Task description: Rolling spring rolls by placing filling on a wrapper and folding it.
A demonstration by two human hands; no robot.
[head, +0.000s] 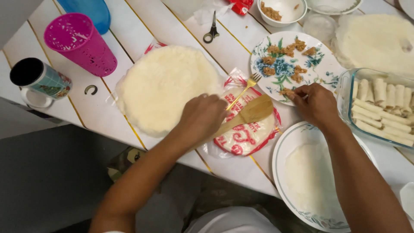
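Observation:
My left hand (pixel 202 118) rests on the edge of a stack of round white wrappers (pixel 166 86) and touches the handle of a wooden spatula (pixel 250 114), whose blade lies on a red-printed wrapper packet (pixel 250 133). A gold fork (pixel 246 88) lies beside it. My right hand (pixel 315 103) is closed on a bit of brown filling at the near rim of a floral plate (pixel 327 69) holding several lumps of filling (pixel 286 49). A single wet wrapper (pixel 308 177) lies flat in a white plate (pixel 280 151) below that hand.
A glass dish (pixel 345 92) at right holds several rolled wrappers. Behind it lie another wrapper stack (pixel 375 39) and a white bowl (pixel 297 15). Scissors (pixel 212 29), a pink cup (pixel 82 43), a dark mug (pixel 39 77) and a blue container (pixel 92 11) stand on the white table.

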